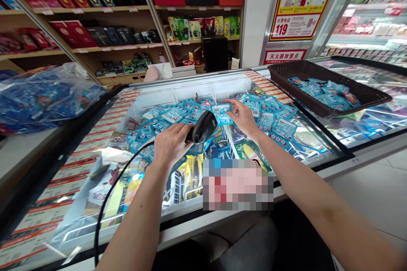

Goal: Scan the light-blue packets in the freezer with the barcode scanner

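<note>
My left hand (171, 144) is wrapped round the handle of a black barcode scanner (205, 127), whose cable (110, 192) runs down to the left. The scanner's head faces a small blue packet (221, 113). Thumb and fingers of my right hand (243, 116) pinch that packet by its right edge, with a barcode showing on it. Under both hands, many similar blue packets (174, 112) lie spread on the glass top of a freezer (187, 239). Bagged frozen goods show through the glass.
On the right stands a dark woven basket (318, 106) holding more blue packets. A clear plastic bag (44, 97) full of blue packets sits at the left. Shelves (117, 8) of boxes and bottles rise behind the freezer. A blurred patch hides part of the front edge.
</note>
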The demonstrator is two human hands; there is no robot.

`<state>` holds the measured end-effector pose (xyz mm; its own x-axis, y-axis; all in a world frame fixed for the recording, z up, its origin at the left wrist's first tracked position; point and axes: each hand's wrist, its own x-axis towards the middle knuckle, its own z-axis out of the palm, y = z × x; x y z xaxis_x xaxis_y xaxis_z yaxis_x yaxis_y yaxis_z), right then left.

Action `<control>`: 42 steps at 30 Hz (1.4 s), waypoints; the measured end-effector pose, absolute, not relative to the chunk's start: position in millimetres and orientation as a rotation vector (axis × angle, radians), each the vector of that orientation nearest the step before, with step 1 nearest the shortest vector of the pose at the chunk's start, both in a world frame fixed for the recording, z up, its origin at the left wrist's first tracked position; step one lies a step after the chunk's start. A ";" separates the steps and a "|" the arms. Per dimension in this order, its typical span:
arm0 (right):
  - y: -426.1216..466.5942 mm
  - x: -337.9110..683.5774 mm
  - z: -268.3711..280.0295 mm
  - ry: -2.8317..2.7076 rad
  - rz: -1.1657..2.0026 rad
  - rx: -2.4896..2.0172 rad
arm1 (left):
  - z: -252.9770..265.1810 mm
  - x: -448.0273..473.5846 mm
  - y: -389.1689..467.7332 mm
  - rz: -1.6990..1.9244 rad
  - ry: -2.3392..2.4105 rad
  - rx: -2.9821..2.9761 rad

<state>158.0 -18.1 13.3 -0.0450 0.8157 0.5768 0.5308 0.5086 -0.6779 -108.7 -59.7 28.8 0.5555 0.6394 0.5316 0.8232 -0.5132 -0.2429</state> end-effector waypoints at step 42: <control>-9.1 171.4 -6.7 -2.136 -0.220 -1.374 | 29.0 -113.3 -59.1 -0.574 -1.503 -2.116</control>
<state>171.4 -9.1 -6.7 -0.2979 0.7781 0.5530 0.8746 0.4546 -0.1685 -113.3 -59.1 29.0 0.3091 0.7484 0.5868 0.9491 -0.2825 -0.1396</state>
